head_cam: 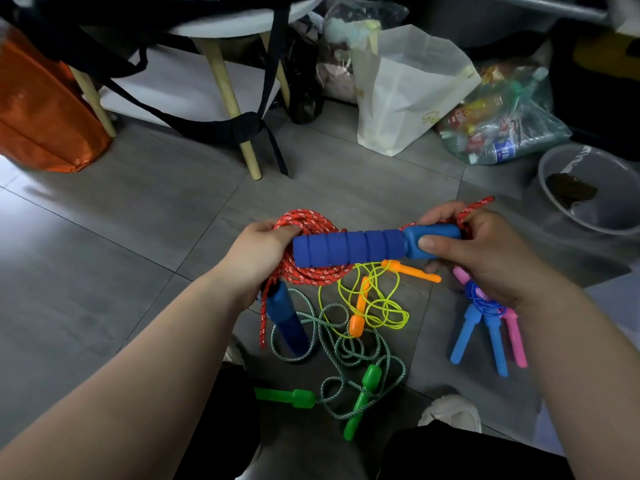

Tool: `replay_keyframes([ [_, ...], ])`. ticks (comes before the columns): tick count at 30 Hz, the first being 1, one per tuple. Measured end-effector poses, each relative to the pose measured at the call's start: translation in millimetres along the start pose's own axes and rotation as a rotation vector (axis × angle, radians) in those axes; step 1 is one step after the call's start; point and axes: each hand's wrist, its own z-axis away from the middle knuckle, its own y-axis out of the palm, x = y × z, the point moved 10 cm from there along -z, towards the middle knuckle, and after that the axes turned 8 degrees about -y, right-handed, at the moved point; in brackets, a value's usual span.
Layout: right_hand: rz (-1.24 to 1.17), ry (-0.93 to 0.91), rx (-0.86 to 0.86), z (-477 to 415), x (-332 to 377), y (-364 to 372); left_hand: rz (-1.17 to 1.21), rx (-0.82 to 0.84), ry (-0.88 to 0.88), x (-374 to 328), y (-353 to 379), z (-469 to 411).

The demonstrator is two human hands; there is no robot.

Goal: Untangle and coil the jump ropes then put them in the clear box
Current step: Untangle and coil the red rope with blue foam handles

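Two hands hold one red rope [311, 277] up over the floor in the middle of the frame. The left hand [263, 251] has its fingers curled through the stacked loops of the coil. The right hand [485, 251] is clamped on the hard end of a blue handle [349, 249], thumb pressed on top, with a strand of the same rope pinched behind it.

The handle's long axis runs left to right across the frame. Its foam end nearly touches the left hand's fingers and lies across the front of the coil. Finishing the coil seems to depend on that: the right hand has the free end and is better placed to wrap or tuck it, while the left keeps the loops together.

The rope's second blue handle [287, 320] hangs below the left wrist. A translucent tub [616, 209] sits at the right edge, nearer the right hand; I cannot tell whether it is the clear box. A yellow rope [377, 306] and a green rope [346, 351] lie loose and tangled below.
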Motion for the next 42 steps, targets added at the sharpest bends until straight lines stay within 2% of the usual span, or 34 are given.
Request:
replay_keyframes([
  [6,0.129,-0.056,-0.122,-1,9,-5,-0.382,-0.211,0.277,-26,-7,7],
  [10,0.327,-0.172,-0.201,-1,17,1,-0.526,-0.335,0.307,-29,-10,8],
  [13,0.526,-0.281,-0.197,0,27,15,-0.628,-0.407,0.314,-31,-13,11],
  [17,0.757,-0.393,-0.09,4,33,39,-0.714,-0.417,0.353,-30,-6,15],
  [20,0.915,-0.518,-0.125,12,37,63,-0.771,-0.356,0.413,-31,14,22],
  [22,0.946,-0.536,-0.161,14,33,75,-0.662,-0.314,0.394,-30,16,21],
  [26,0.837,-0.522,-0.176,11,22,83,-0.301,-0.145,0.268,-19,17,14],
  [30,0.353,-0.36,-0.104,2,12,69,-0.084,-0.074,0.182,-9,13,7],
  [34,-0.12,-0.134,-0.249,-6,-16,39,0.052,-0.003,0.15,-7,10,3],
  [36,-0.384,0.028,-0.211,-10,-43,46,0.155,0.061,0.137,-8,13,4],
  [37,-0.393,0.084,-0.144,-10,-51,55,0.192,0.102,0.13,-7,18,4],
  [40,-0.138,0.077,0.113,-4,-56,84,0.23,0.201,0.109,-6,32,7],
  [42,-0.033,0.056,0.166,-2,-56,93,0.275,0.243,0.103,-7,36,8],
])
